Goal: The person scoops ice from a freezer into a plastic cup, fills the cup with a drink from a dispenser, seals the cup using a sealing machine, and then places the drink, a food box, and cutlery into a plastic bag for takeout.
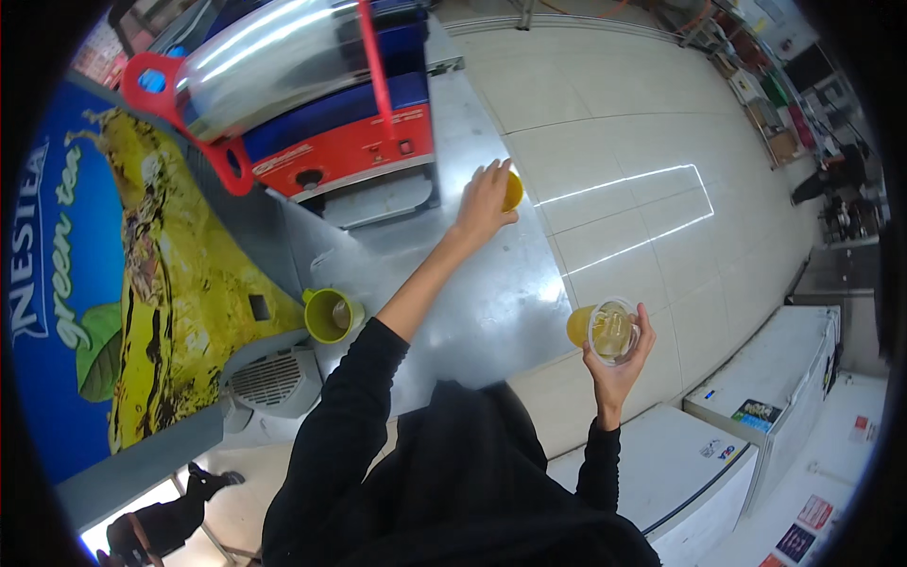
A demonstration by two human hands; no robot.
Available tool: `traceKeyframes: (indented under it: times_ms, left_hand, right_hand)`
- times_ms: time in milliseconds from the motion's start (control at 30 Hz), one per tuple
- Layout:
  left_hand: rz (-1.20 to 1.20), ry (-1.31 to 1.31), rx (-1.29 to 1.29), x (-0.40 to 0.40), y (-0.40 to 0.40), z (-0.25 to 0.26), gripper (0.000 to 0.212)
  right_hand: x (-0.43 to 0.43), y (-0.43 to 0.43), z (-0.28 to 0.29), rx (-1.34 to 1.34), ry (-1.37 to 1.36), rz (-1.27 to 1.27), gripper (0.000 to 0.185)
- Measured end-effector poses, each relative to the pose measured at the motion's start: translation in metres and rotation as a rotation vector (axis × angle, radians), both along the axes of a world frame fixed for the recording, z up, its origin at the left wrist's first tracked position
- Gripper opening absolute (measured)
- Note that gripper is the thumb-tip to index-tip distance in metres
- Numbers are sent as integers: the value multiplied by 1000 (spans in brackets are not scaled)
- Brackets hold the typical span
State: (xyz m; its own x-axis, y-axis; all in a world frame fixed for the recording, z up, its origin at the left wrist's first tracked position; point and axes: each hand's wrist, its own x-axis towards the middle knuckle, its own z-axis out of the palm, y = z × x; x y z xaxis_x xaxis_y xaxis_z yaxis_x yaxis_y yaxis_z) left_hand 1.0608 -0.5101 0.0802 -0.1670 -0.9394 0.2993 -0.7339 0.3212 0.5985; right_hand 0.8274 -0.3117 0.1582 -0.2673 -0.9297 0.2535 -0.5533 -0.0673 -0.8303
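Observation:
My left hand (485, 202) reaches over the steel counter, its fingers and thumb around a small yellow round container (513, 191), perhaps a cup. The hand covers much of that container. Out past the counter's right side, my right hand (625, 351) holds a clear plastic cup (613, 332). Pale yellow drink and ice show inside the cup, which is tipped so that its mouth faces me.
A green mug (330, 316) stands on the steel counter (489, 312), beside a drink dispenser (212, 283). Behind is a red and blue machine (340, 159) with a clear cylinder (276, 64). White chest freezers (659, 461) stand right. Another person (159, 524) is at lower left.

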Motion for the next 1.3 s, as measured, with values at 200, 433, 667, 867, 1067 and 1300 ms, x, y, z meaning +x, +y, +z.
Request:
traceKeyframes:
  times_ms: [200, 433, 667, 867, 1067, 1300]
  left_hand:
    - [-55, -108, -44, 28, 102, 32, 78]
    - [554, -686, 395, 164, 220, 46, 97]
    - [427, -416, 539, 162, 220, 43, 88]
    - [151, -258, 393, 73, 164, 80, 88]
    - [26, -286, 352, -23, 96, 60, 94]
    - [173, -368, 247, -68, 75, 22, 99]
  right_hand:
    - [11, 1, -8, 56, -149, 49, 87]
    - [37, -12, 0, 88, -152, 113, 85]
    - [52, -19, -6, 105, -240, 153, 84]
    - [34, -5, -11, 85, -233, 50, 84]
    - [9, 19, -7, 86, -214, -96, 85]
    - [-8, 36, -10, 110, -202, -200, 84]
